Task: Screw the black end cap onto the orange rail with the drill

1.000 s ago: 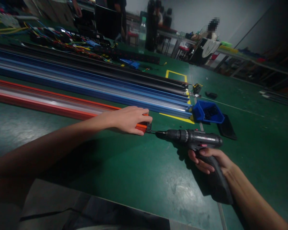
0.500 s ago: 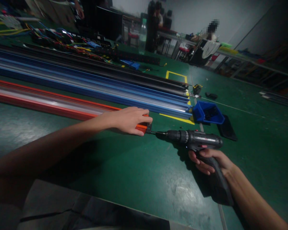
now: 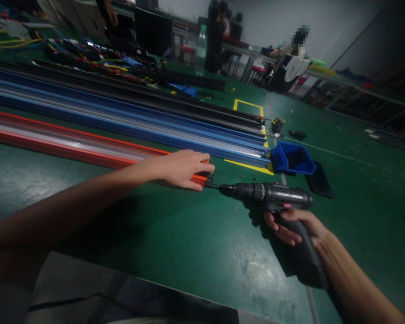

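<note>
My left hand (image 3: 185, 170) is wrapped over the right end of a long orange-red profile (image 3: 77, 145) lying on the green table. A small black end piece (image 3: 209, 180) shows at that end, just past my fingers. My right hand (image 3: 293, 227) is closed around the handle of a black cordless drill (image 3: 273, 195), held level and pointing left. The drill's thin bit (image 3: 218, 186) reaches the black end piece; the exact spot where the tip meets it is too small to make out.
Several long blue profiles (image 3: 138, 123) and black ones (image 3: 189, 101) lie behind the orange one. To their right stands a blue bin (image 3: 293, 158) of small dark parts, beside a flat black object (image 3: 319, 180). Wires (image 3: 97, 63) and a bottle (image 3: 200, 49) are farther back. A person's hand (image 3: 111, 14) shows at the top.
Almost nothing differs. Both hands, the drill and the orange profile keep their places; the other person's hand at the back has shifted very slightly.
</note>
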The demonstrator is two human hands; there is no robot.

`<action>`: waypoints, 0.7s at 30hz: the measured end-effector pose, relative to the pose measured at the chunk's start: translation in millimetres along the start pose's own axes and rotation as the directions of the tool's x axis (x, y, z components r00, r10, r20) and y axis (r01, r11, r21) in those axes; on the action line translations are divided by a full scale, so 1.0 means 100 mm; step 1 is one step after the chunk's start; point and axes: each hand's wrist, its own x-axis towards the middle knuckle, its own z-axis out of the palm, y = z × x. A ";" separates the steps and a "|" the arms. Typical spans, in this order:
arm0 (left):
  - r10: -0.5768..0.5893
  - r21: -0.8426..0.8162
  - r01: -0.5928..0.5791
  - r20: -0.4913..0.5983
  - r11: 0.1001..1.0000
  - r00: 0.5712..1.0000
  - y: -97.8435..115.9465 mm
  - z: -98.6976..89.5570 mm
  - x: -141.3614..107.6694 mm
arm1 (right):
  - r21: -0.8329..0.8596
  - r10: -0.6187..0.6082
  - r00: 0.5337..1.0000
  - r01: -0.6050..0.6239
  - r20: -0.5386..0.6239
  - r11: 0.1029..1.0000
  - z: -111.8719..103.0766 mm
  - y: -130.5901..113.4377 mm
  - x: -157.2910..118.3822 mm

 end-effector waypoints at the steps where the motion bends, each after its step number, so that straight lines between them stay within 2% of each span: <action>1: -0.003 0.006 0.003 0.009 1.000 1.000 0.00 0.00 0.00 | 0.003 0.003 1.000 -0.003 0.003 1.000 -0.01 0.00 0.00; 5: -0.009 0.018 0.008 0.035 1.000 0.999 0.00 -0.01 0.00 | 0.019 0.023 1.000 -0.022 -0.015 1.000 -0.02 0.01 -0.01; 12: -0.002 0.004 0.002 0.009 1.000 1.000 0.00 0.00 0.00 | 0.032 0.035 0.999 -0.034 -0.039 0.999 -0.01 0.01 -0.02; 21: -0.006 -0.001 0.006 0.012 1.000 1.000 0.01 -0.02 0.00 | 0.029 0.030 0.999 -0.030 -0.013 0.999 -0.01 0.00 -0.01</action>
